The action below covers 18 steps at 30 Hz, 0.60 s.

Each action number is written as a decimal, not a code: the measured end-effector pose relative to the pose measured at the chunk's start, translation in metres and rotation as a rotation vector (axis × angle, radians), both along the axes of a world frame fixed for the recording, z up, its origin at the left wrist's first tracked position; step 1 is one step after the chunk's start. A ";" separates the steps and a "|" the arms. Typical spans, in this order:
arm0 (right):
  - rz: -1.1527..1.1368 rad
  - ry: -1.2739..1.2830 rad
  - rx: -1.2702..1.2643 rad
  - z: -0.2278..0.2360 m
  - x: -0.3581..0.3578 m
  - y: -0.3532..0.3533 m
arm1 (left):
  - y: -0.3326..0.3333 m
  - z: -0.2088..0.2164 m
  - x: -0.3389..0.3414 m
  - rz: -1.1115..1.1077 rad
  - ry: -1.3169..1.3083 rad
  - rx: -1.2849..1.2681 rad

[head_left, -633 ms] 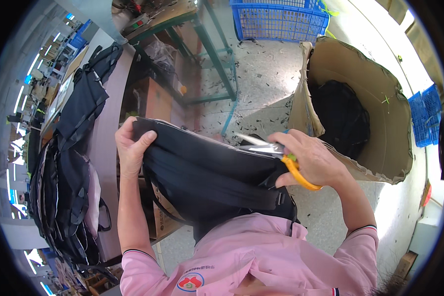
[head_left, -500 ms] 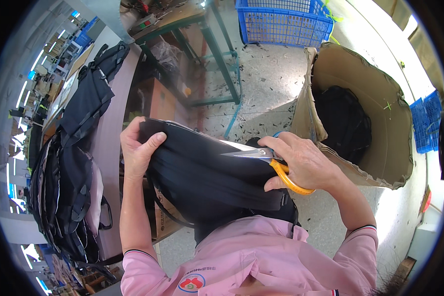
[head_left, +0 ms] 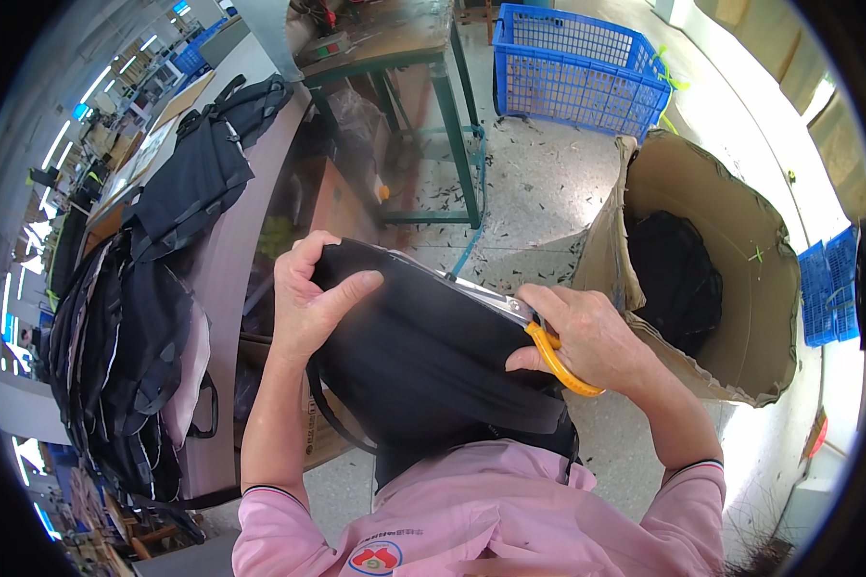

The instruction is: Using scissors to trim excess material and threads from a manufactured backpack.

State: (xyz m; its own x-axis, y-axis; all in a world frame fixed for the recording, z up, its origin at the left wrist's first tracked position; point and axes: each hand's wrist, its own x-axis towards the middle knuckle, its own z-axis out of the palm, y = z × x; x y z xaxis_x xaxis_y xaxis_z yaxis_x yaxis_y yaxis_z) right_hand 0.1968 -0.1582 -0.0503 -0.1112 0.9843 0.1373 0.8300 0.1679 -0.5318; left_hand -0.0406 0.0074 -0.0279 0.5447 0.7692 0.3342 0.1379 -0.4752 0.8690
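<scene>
A black fabric piece [head_left: 423, 361], apparently an unfinished bag with a strap hanging at its left, stretches in front of my body. My left hand [head_left: 318, 303] pinches its far left corner between thumb and fingers. Through the handles of a pair of scissors [head_left: 560, 365] with orange grips go the fingers of my right hand [head_left: 587, 332]. The steel blades lie along the fabric's far edge, where a pale trim shows, and point toward my left hand. Whether the blades are fully together I cannot tell.
On the left, a table [head_left: 223, 288] carries a heap of black bags [head_left: 125, 337]. To the right stands an open cardboard box [head_left: 755, 240] with a black item [head_left: 678, 279] inside. A blue crate [head_left: 587, 82] and a green-framed stand [head_left: 457, 144] are beyond; dark scraps litter the floor.
The scissors' blades, spread over the fabric before, have come closer together and now lie along its edge. In the picture, my left hand and the fabric corner have shifted right and slightly down.
</scene>
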 end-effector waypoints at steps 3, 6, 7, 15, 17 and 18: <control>0.030 0.035 0.081 0.004 -0.002 0.000 | -0.001 0.002 -0.003 0.031 0.030 0.006; 0.032 0.052 0.106 0.012 -0.003 0.003 | -0.001 0.003 -0.004 0.045 0.033 0.001; 0.025 0.047 0.103 0.014 -0.004 0.004 | 0.000 0.002 -0.003 0.040 0.030 -0.002; 0.025 0.028 0.090 0.007 -0.006 0.005 | -0.005 0.010 0.002 -0.010 0.083 -0.028; 0.009 0.123 0.026 0.005 -0.007 0.003 | -0.006 0.012 0.001 -0.084 -0.057 -0.228; 0.015 0.118 0.028 0.007 -0.006 0.004 | -0.006 0.013 0.001 -0.079 -0.062 -0.225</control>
State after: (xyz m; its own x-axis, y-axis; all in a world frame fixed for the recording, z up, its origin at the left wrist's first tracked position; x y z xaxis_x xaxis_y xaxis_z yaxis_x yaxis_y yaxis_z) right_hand 0.1912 -0.1545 -0.0430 -0.1072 0.9783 0.1774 0.7592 0.1958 -0.6207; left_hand -0.0395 0.0018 -0.0147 0.5900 0.7838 0.1938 0.0513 -0.2760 0.9598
